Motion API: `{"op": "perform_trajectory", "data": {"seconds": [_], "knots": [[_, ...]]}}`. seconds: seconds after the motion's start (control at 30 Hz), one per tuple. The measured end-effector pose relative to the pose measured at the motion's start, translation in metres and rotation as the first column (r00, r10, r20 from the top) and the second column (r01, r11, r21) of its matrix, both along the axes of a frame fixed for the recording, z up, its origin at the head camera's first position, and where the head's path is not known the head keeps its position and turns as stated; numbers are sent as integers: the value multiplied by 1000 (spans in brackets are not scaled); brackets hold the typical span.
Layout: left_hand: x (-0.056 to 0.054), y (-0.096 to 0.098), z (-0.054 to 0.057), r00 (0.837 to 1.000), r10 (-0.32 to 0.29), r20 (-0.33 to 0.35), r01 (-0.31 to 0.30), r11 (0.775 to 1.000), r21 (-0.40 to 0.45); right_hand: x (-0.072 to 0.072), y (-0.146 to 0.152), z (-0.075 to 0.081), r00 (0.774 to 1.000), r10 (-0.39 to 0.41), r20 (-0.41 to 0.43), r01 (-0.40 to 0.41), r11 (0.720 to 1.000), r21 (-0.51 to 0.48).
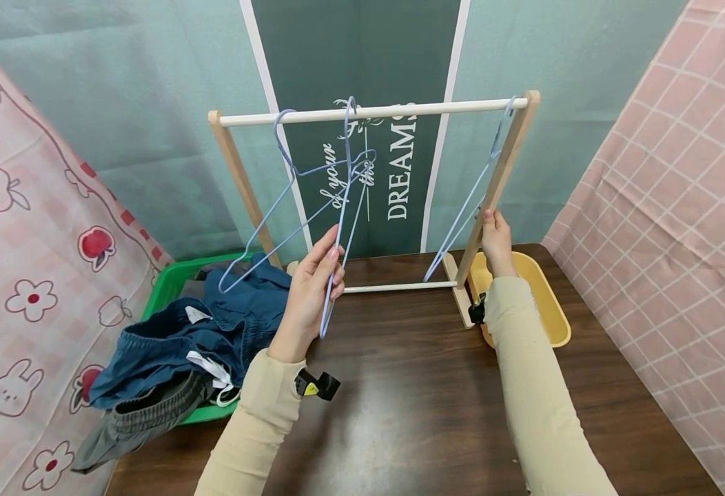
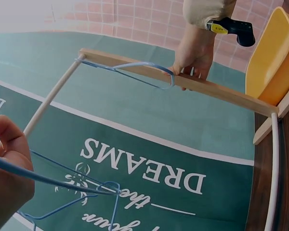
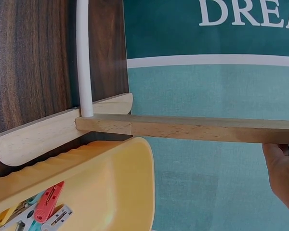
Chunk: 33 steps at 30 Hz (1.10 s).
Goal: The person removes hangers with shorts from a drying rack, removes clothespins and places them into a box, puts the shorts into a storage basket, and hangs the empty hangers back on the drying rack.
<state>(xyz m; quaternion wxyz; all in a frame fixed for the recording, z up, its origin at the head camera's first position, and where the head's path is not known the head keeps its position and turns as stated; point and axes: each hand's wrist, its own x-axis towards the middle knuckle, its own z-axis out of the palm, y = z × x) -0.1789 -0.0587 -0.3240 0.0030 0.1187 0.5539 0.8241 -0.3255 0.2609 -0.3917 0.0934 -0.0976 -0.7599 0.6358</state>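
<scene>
My left hand (image 1: 313,293) pinches the side of a light-blue wire hanger (image 1: 346,200) between thumb and fingers. The top of this hanger's hook overlaps the white upper bar (image 1: 424,110) of a small wooden clothes rack. My right hand (image 1: 497,241) grips the rack's right wooden upright (image 1: 509,155), with fingers showing past the upright's edge in the left wrist view. Another blue hanger (image 1: 263,224) hooks over the bar left of the held one. A further hanger (image 1: 468,200) hangs close beside the right upright. Part of my right hand (image 3: 284,175) is cut off in the right wrist view.
A green basket (image 1: 167,286) at the left is heaped with blue shorts (image 1: 158,344) and dark grey clothing (image 1: 145,420). Behind the right upright, a yellow basin (image 1: 539,296) contains several coloured clothespins (image 3: 47,202). The rack stands on a dark wooden table (image 1: 400,393) before a green curtain.
</scene>
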Motion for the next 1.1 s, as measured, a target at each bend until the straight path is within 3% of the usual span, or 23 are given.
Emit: {"op": "perform_trajectory", "data": {"seconds": [0.4,0.73,1.1], "knots": [[-6,2,-2,999,27,38,-27,1000,-2,1,-1,0,1000,-4,0,4,1000,18],[-12,6,-5,998,17,60,-21,998,58,2,0,1,1000,-5,7,5,1000,13],[-17,4,-15,991,56,125,-58,998,15,4,0,2,1000,6,17,-6,1000,7]]}}
